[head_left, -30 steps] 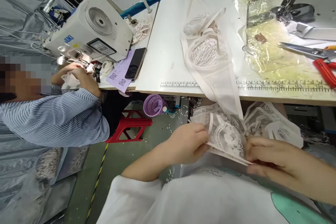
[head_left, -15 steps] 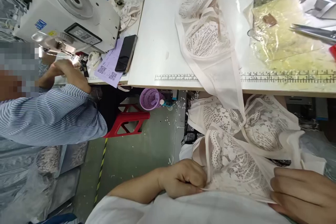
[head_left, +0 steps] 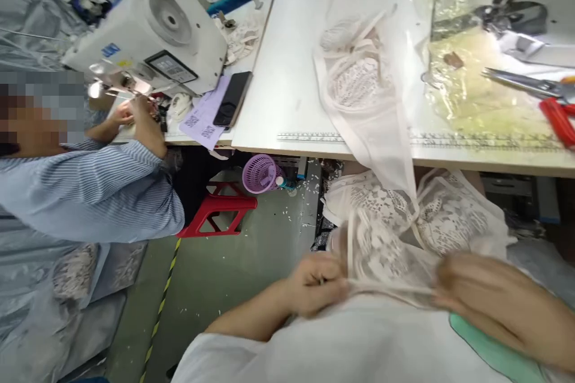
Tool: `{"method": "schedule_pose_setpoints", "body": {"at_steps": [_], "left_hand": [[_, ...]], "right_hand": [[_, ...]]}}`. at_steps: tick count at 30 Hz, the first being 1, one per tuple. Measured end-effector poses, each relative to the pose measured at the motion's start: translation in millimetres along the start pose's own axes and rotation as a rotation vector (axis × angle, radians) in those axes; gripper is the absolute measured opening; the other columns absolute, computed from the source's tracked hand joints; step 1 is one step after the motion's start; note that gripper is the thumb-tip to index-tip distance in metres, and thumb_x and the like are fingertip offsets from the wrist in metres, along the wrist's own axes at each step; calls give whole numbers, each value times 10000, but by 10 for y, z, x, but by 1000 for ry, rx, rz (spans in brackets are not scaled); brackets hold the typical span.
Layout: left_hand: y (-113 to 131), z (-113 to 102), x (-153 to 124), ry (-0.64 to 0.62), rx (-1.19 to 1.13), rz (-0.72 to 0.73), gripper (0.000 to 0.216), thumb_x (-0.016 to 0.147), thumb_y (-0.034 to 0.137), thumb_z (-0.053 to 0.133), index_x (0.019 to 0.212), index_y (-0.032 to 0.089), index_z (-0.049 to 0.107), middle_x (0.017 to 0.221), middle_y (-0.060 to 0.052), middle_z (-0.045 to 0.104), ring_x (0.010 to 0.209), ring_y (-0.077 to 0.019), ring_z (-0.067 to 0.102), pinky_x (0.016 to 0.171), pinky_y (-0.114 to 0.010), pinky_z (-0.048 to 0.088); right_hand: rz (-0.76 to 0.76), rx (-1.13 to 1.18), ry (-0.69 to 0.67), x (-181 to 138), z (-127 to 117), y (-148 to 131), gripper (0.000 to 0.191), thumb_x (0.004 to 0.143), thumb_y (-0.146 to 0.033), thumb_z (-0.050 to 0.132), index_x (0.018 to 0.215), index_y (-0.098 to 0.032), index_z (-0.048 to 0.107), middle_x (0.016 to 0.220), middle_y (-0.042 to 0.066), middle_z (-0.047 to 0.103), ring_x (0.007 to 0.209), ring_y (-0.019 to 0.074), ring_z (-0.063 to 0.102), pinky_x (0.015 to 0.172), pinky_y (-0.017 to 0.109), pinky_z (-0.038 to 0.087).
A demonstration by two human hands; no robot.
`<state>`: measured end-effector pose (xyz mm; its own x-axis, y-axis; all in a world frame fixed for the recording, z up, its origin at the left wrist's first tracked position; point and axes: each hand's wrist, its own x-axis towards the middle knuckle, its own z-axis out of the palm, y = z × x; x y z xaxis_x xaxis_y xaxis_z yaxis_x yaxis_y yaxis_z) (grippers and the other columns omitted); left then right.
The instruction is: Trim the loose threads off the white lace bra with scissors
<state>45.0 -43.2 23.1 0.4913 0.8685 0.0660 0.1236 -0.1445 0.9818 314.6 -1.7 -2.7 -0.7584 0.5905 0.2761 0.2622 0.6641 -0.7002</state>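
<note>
A pale pink lace bra (head_left: 381, 254) lies across the lap, its near edge stretched between both hands. My left hand (head_left: 317, 284) is closed in a pinch on that edge at the left end. On the right, my right hand (head_left: 498, 305) is smeared by motion, its fingers closed around the other end of the edge. More lace cups (head_left: 449, 215) lie on the lap just beyond. Another part of the lace garments (head_left: 359, 84) rests on the table and drapes over its front edge towards the lap.
The white table (head_left: 287, 90) has a printed ruler along its front. Red-handled scissors (head_left: 557, 111) lie at right on yellowish plastic. At left, a person in a striped sleeve (head_left: 99, 191) works at a sewing machine (head_left: 148, 30), near a phone (head_left: 232, 99). A purple basket (head_left: 259, 173) stands below.
My right hand has moved left, closer to my left hand, and the bra edge between them is shorter. The camera view has shifted, and both hands appear slightly higher.
</note>
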Motion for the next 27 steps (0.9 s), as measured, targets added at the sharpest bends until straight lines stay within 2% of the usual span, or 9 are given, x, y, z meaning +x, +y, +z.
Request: {"method": "schedule_pose_setpoints", "body": {"at_steps": [2, 4, 7, 9, 11, 14, 17, 21, 27], "left_hand": [[48, -38, 168, 142, 203, 75, 346, 917, 266, 419, 601, 190, 300, 525, 30, 338, 498, -92, 357, 462, -231, 309], [69, -59, 336, 247, 358, 150, 265, 881, 185, 463, 632, 179, 373, 578, 19, 410, 550, -94, 405, 503, -226, 333], [72, -61, 514, 339, 460, 209, 194, 829, 94, 490, 664, 174, 428, 613, 15, 451, 582, -92, 433, 531, -222, 346], [68, -56, 573, 361, 474, 228, 198, 815, 70, 493, 659, 174, 428, 600, 22, 443, 576, -89, 426, 531, -219, 344], [62, -57, 605, 367, 488, 239, 200, 806, 58, 497, 658, 173, 426, 598, 24, 445, 577, -88, 423, 529, -218, 342], [51, -69, 630, 352, 509, 265, 192, 793, 46, 504, 669, 173, 430, 608, 23, 449, 583, -88, 423, 528, -219, 339], [44, -92, 638, 341, 519, 272, 197, 787, 42, 506, 669, 174, 418, 612, 22, 445, 589, -91, 423, 529, -222, 339], [42, -120, 624, 344, 513, 249, 202, 794, 45, 502, 665, 175, 417, 607, 23, 439, 591, -93, 426, 532, -225, 345], [49, -123, 609, 343, 511, 248, 202, 800, 65, 501, 655, 179, 419, 594, 24, 437, 577, -96, 428, 518, -224, 350]], "right_hand": [[-43, -43, 60, 178, -2, 90, 187, 907, -154, 459, 731, -168, 521, 693, 23, 510, 623, 117, 482, 525, 252, 396], [-14, -84, 139, 267, -9, 182, 97, 905, -154, 471, 828, -171, 528, 764, 35, 529, 669, 121, 502, 548, 244, 414], [29, -117, 222, 239, -41, 229, 119, 906, -251, 499, 1011, -200, 519, 1033, 98, 534, 815, 148, 554, 614, 263, 476], [43, -138, 196, 171, -63, 198, 187, 884, -366, 534, 982, -208, 511, 1219, 141, 465, 956, 202, 553, 687, 324, 508], [56, -172, 128, 115, -74, 153, 226, 856, -412, 568, 899, -199, 504, 1289, 154, 431, 1080, 261, 510, 784, 407, 504], [74, -178, 109, 90, -80, 110, 88, 873, -261, 554, 852, -188, 510, 1202, 126, 505, 1107, 253, 496, 857, 435, 474], [130, -66, 157, 118, -102, 95, 52, 880, -154, 511, 864, -193, 541, 1029, 76, 567, 959, 165, 549, 765, 312, 494], [193, 33, 232, 167, -150, 74, 56, 882, -177, 521, 875, -203, 569, 933, 49, 607, 842, 119, 590, 682, 231, 503], [193, -7, 311, 217, -169, 48, 68, 860, -161, 534, 815, -199, 568, 859, 38, 646, 777, 119, 626, 660, 223, 525]]}}
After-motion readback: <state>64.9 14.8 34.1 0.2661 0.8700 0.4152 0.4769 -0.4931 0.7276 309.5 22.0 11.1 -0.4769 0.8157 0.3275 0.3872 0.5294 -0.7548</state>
